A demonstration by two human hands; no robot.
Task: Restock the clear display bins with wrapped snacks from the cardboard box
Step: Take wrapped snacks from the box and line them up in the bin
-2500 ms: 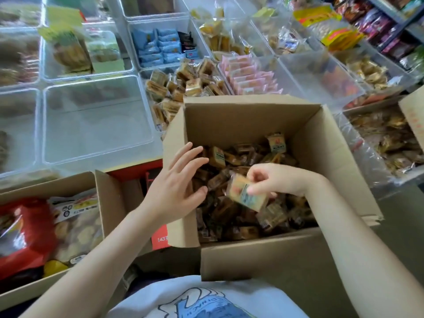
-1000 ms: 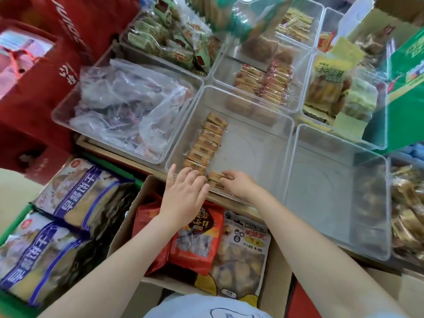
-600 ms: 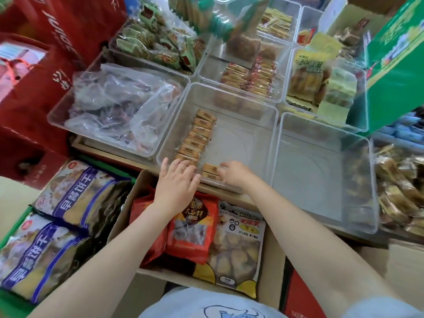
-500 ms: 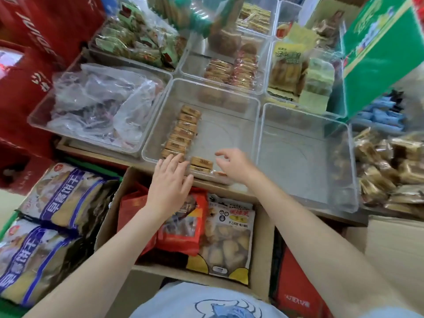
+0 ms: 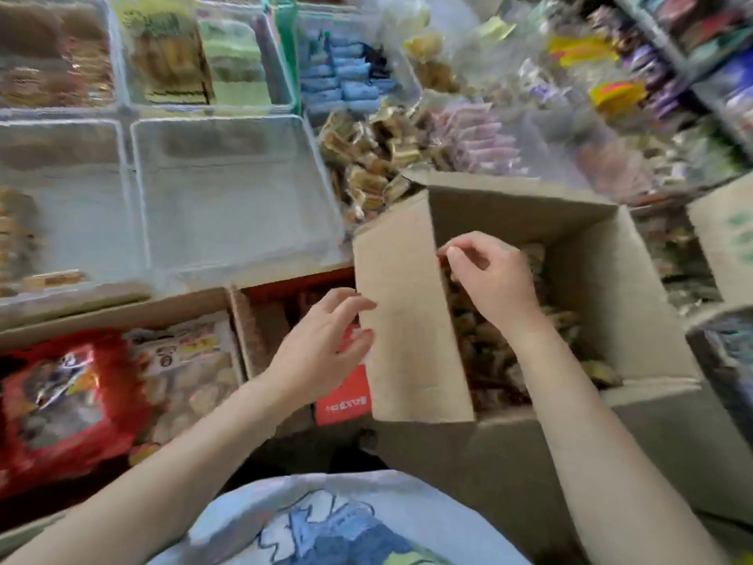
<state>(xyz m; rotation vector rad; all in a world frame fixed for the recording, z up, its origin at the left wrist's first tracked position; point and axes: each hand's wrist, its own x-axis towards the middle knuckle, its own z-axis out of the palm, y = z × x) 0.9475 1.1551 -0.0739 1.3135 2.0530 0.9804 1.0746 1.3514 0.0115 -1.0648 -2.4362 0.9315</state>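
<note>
Almost no writing can be read, because the picture is blurred by motion. The small red card (image 5: 342,403) beside the open brown cardboard box (image 5: 411,340) carries a short white print, upside down, which looks like digits but stays unclear. The pale cardboard box with green print (image 5: 729,234) at the right edge shows green marks, not legible. The red snack bag (image 5: 61,397) has unreadable label print.

Left fingers (image 5: 358,320) behind box flap (image 5: 407,320)
</note>
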